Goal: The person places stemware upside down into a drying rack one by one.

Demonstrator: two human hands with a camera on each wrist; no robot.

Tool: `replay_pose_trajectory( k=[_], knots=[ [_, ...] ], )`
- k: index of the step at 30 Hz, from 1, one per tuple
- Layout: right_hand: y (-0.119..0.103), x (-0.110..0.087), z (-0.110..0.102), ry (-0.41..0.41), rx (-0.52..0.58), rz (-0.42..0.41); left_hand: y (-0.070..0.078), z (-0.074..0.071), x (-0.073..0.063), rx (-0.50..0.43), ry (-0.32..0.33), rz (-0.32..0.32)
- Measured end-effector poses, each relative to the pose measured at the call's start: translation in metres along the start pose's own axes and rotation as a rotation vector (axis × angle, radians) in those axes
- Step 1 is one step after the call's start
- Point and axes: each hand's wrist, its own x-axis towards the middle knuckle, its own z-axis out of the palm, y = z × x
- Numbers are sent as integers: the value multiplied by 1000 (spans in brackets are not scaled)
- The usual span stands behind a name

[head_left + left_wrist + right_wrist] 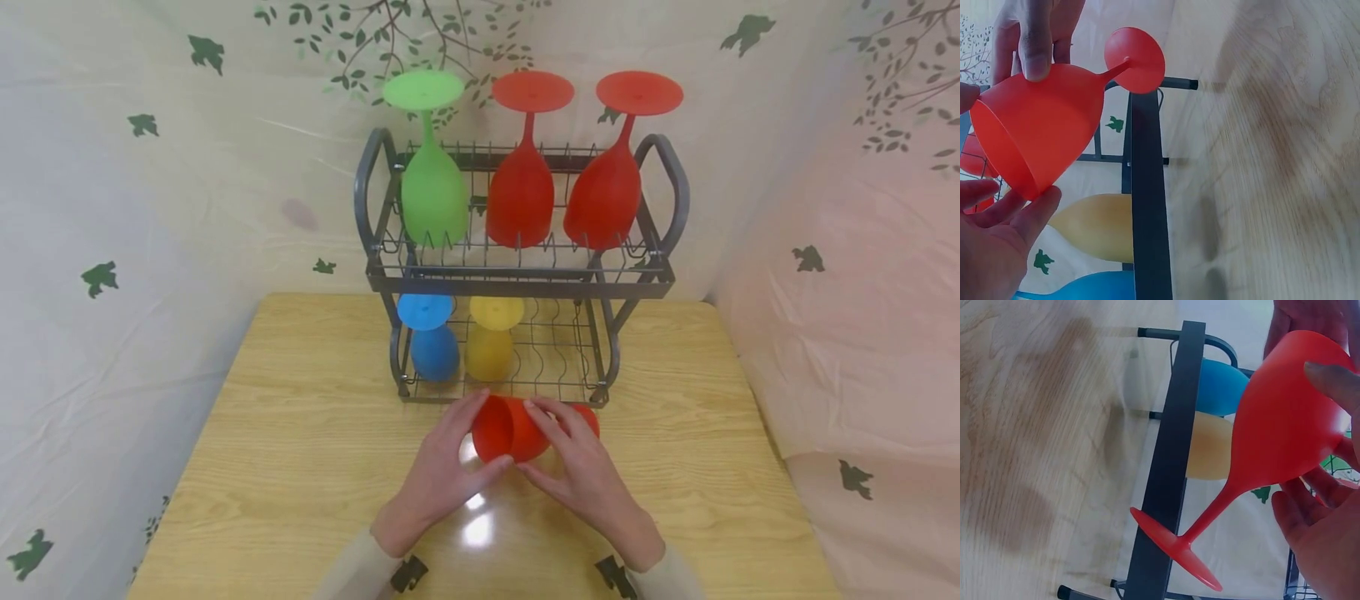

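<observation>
A red wine glass (529,433) lies on its side in the air between both hands, in front of the dish rack, its mouth toward the left and its foot toward the right. My left hand (442,471) grips it at the rim with thumb and fingers. Around the bowl, my right hand (588,479) holds it from the other side. In the left wrist view the glass's bowl (1047,122) and its round foot (1136,59) show. The right wrist view shows the thin stem (1210,515) between the foot and the bowl.
A two-tier dark dish rack (517,287) stands at the table's back. Upside down on top are a green glass (433,196) and two red glasses (521,196). Below, a blue glass (435,354) and a yellow glass (489,354) stand inverted at left. Wooden table (300,400) surrounds the rack.
</observation>
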Motion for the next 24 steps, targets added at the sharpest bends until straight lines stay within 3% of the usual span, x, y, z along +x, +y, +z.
replay_pose_trajectory(
  k=[4,8,14,19,24],
  knots=[
    [0,1,0,-8,-21,-6,-3,0,0,-79,-4,-43],
    [1,2,-4,-10,-21,44,-9,-1,-3,-199,24,-72],
    [2,1,-14,79,21,122,-20,-3,-8,-342,65,-166],
    [8,0,-17,178,93,128,-32,-1,-11,-419,101,-246],
    [9,-3,-17,187,124,230,-40,1,-13,-507,157,-276]
  ],
)
